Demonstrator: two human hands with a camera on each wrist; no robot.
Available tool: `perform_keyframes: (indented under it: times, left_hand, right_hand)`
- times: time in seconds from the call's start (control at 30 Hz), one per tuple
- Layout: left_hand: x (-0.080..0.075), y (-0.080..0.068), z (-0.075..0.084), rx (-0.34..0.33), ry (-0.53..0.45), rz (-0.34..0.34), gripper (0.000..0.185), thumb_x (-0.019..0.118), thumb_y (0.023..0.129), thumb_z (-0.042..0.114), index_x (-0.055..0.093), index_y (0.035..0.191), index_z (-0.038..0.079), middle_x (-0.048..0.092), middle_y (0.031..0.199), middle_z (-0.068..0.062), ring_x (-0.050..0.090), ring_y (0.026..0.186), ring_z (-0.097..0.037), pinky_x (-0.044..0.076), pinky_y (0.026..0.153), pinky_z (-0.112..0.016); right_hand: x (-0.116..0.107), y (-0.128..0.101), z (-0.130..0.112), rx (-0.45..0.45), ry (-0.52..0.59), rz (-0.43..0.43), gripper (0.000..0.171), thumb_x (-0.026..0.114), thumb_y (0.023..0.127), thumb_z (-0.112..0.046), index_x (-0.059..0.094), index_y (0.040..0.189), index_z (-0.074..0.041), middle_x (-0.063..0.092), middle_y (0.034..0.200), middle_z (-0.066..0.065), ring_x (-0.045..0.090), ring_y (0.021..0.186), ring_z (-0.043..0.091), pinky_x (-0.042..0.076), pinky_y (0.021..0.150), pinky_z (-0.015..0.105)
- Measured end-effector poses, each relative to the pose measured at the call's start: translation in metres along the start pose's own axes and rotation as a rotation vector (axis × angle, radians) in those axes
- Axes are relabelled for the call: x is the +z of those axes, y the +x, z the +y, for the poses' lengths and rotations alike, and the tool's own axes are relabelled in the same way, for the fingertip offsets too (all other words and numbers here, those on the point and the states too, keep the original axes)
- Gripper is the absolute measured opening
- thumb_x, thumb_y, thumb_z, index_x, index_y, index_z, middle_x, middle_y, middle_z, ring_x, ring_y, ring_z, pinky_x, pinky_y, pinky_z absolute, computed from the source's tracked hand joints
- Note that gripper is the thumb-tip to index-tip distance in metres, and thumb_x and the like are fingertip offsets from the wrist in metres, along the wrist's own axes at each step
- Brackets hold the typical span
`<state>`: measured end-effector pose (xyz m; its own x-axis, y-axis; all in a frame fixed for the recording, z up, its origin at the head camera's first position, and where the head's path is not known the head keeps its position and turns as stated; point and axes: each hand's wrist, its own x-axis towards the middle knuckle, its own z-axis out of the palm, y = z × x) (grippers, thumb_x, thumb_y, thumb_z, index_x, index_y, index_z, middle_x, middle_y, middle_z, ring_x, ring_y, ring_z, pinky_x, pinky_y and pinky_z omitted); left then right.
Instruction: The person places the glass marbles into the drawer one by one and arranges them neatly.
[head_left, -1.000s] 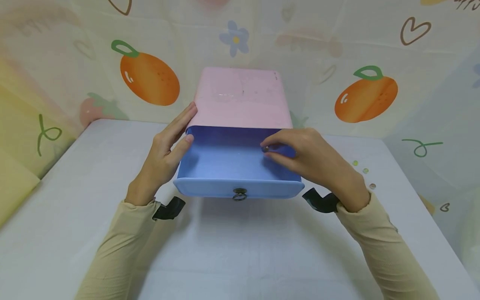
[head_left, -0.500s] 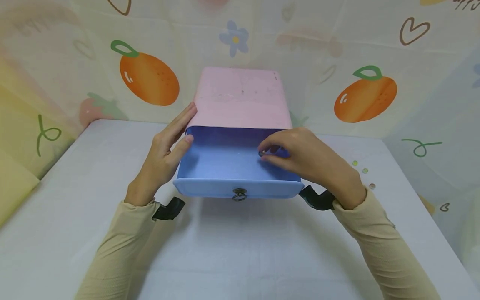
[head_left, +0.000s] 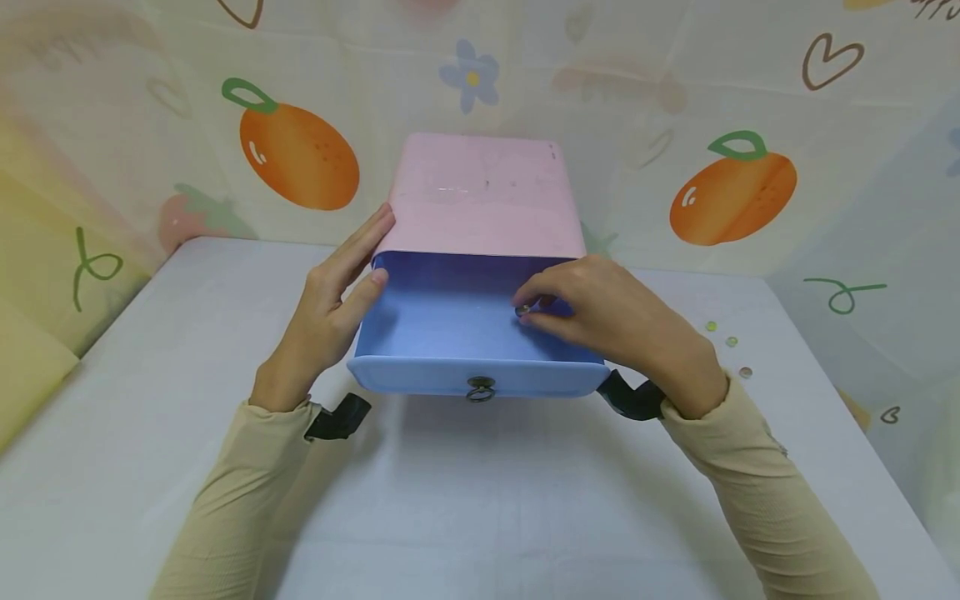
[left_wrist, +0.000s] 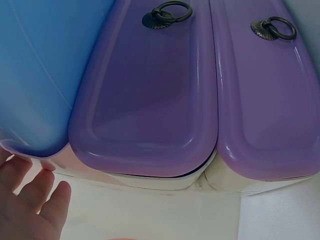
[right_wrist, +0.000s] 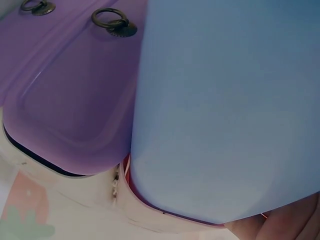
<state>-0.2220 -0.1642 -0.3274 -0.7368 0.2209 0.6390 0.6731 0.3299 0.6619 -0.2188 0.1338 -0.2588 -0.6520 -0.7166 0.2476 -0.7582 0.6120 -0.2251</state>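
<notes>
Right hand (head_left: 615, 321) inside open blue drawer (head_left: 457, 321), pinching small bead (head_left: 522, 310) above drawer floor. Left hand (head_left: 330, 300) flat, fingers straight, against pink box (head_left: 483, 196) at drawer's left side.

Both arms wear long, close-fitting beige knit sleeves (head_left: 247, 492) reaching to the wrists. Just behind each bare grip, a black curved plastic camera mount (head_left: 337, 418) juts from the cuff; the right one (head_left: 633, 400) matches.

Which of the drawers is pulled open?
The blue top drawer, pulled out under the pink top; the two purple drawers below stay closed.
</notes>
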Motion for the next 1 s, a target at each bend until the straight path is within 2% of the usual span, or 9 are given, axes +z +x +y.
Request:
perform_keyframes:
  times: [0.43, 0.6, 0.83, 1.0]
  left_hand:
    - [0.001, 0.000, 0.001, -0.004, 0.000, 0.000, 0.054, 0.047, 0.097, 0.004, 0.043, 0.150, 0.011, 0.039, 0.159, -0.002, 0.037, 0.147, -0.015, 0.032, 0.120, -0.025]
    - [0.000, -0.001, 0.000, -0.002, 0.001, 0.000, 0.053, 0.047, 0.098, 0.004, 0.043, 0.150, 0.011, 0.039, 0.159, -0.001, 0.037, 0.147, -0.015, 0.033, 0.120, -0.024]
    - [0.000, -0.001, -0.001, -0.004, 0.001, 0.002, 0.053, 0.047, 0.098, 0.005, 0.043, 0.150, 0.012, 0.039, 0.159, 0.000, 0.037, 0.147, -0.014, 0.033, 0.120, -0.024]
    - [0.000, -0.001, -0.001, -0.004, 0.005, 0.006, 0.053, 0.046, 0.098, 0.006, 0.043, 0.150, 0.011, 0.039, 0.159, -0.002, 0.037, 0.147, -0.015, 0.033, 0.119, -0.024]
  right_hand:
    - [-0.001, -0.007, 0.002, -0.027, 0.035, 0.057, 0.016, 0.075, 0.087, -0.013, 0.076, 0.102, -0.008, 0.076, 0.096, 0.000, 0.070, 0.090, 0.013, 0.057, 0.084, 0.034]
    - [-0.001, -0.015, 0.004, -0.057, 0.039, 0.127, 0.020, 0.076, 0.086, -0.010, 0.075, 0.105, -0.006, 0.076, 0.099, 0.002, 0.071, 0.094, 0.016, 0.058, 0.086, 0.035]
    - [0.000, -0.027, 0.006, -0.129, 0.033, 0.269, 0.026, 0.080, 0.079, -0.001, 0.076, 0.104, -0.005, 0.077, 0.100, 0.004, 0.072, 0.097, 0.019, 0.059, 0.085, 0.036]
    - [-0.003, -0.036, 0.007, -0.121, 0.017, 0.316, 0.030, 0.080, 0.076, 0.004, 0.076, 0.104, -0.005, 0.076, 0.101, 0.004, 0.072, 0.098, 0.022, 0.059, 0.085, 0.039]
